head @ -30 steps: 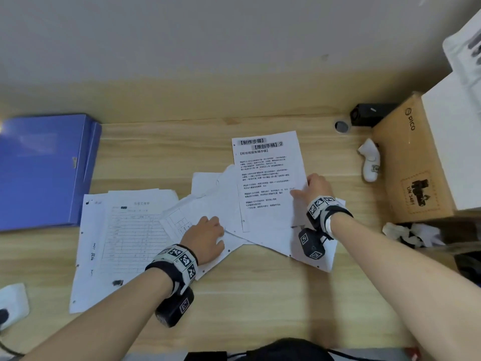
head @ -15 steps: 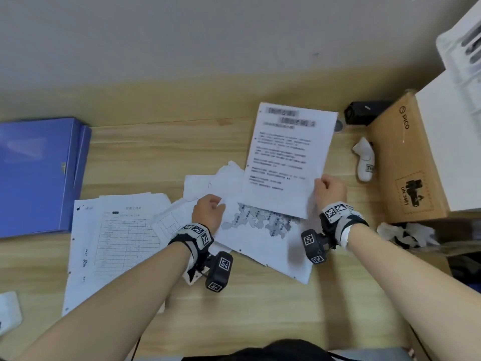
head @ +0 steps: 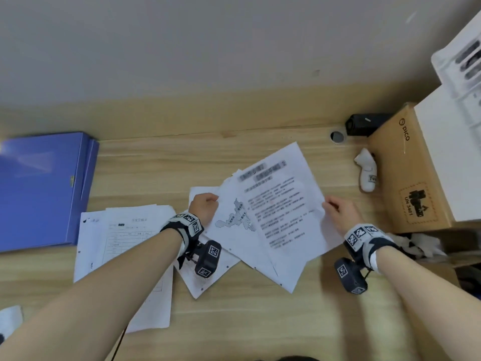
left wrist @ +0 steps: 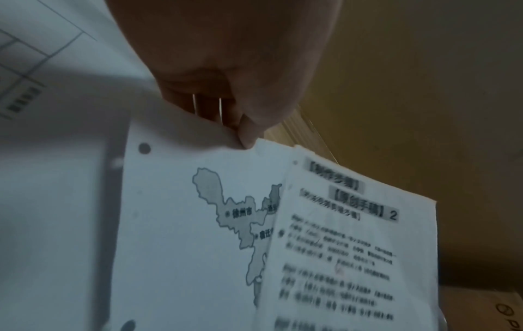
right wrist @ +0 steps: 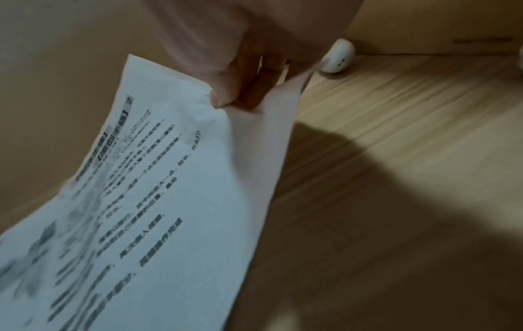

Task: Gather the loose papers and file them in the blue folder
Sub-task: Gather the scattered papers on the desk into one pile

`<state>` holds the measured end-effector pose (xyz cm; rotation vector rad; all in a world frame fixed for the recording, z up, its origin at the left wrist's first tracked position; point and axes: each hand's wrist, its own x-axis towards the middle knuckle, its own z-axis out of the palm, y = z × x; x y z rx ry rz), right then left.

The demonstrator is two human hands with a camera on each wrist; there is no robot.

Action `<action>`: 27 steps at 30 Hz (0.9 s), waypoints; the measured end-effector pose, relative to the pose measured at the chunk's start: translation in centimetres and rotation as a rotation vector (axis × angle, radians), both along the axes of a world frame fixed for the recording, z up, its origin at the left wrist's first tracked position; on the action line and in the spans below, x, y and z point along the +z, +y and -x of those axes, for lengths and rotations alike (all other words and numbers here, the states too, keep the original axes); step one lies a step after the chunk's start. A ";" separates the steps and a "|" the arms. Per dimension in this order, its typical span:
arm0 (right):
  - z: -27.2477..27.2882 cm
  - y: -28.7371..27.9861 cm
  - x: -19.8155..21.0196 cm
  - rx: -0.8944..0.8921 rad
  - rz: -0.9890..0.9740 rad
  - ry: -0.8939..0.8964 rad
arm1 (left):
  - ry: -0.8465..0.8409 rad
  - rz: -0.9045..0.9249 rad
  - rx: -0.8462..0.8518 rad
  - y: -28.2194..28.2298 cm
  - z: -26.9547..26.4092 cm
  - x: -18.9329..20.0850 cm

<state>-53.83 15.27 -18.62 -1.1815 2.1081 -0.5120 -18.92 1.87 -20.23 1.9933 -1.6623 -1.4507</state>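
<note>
Two thin pinches — left hand [head: 204, 205] on map sheet [head: 234, 225], right hand [head: 338, 213] on text page [head: 283, 204] — could slip & scatter papers right of the blue folder [head: 41, 188].

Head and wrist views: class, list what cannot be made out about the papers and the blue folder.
- Text sheet: body print blurred in all three views.
- Map sheet: right part covered by the text sheet.
- Form sheets: partly hidden by the left arm, head view.
- Blue folder: closed; left side cut off by frame edge.
</note>
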 end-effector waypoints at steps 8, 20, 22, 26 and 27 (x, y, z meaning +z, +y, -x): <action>-3.0 -1.8 -1.8 0.309 -0.109 0.129 | 0.068 -0.266 -0.025 -2.2 0.7 0.5; -6.2 -3.5 -0.7 0.088 -0.108 -0.120 | 0.232 0.004 -0.266 -1.1 1.3 3.9; -5.9 -3.3 -1.1 0.013 -0.063 -0.230 | 0.210 0.021 -0.204 -1.4 0.1 4.4; -5.0 -3.4 -1.0 -0.008 -0.003 -0.178 | -0.160 0.045 -0.227 -1.6 -4.6 4.0; -5.1 -3.7 -0.5 0.016 0.007 -0.177 | -0.222 0.038 -0.232 -1.3 -5.8 4.1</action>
